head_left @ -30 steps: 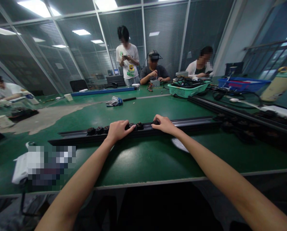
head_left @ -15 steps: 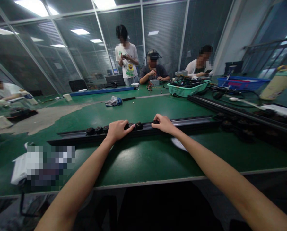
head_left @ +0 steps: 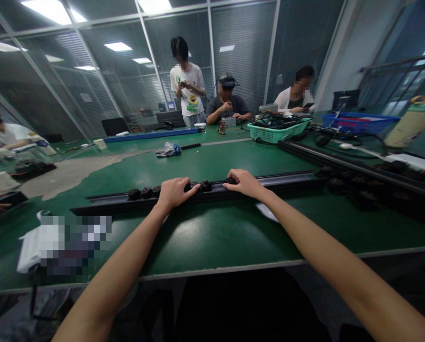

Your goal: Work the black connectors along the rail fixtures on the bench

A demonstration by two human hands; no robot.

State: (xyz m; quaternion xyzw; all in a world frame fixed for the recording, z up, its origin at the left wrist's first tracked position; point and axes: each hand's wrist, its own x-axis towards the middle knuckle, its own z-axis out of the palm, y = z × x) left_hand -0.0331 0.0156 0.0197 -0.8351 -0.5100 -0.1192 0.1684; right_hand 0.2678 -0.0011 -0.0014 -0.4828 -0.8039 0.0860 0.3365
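Note:
A long black channel rail (head_left: 284, 179) lies across the green table, with several small dark round parts (head_left: 134, 194) sitting in a row in its groove. My left hand (head_left: 173, 192) is closed over this row, fingers curled on the far side and thumb pointing right; its fingers hide the parts beneath. Just right of its thumb, another dark part (head_left: 206, 185) sits in the channel. A short way further right, my right hand (head_left: 246, 183) pinches a dark round part (head_left: 231, 180) at the rail. Bare channel shows between this part and the row.
More dark parts (head_left: 357, 183) lie at the right, beside a second black rail (head_left: 326, 159). Behind are a green basket (head_left: 280, 133) of cables and a blue basket (head_left: 362, 124). A cloth (head_left: 169, 150) lies beyond the rail. Several people are around the table.
My right hand has shifted very slightly, still pinching the dark part at the rail. My left hand stays put. At the far left, another person's hand and a dark object have come into view.

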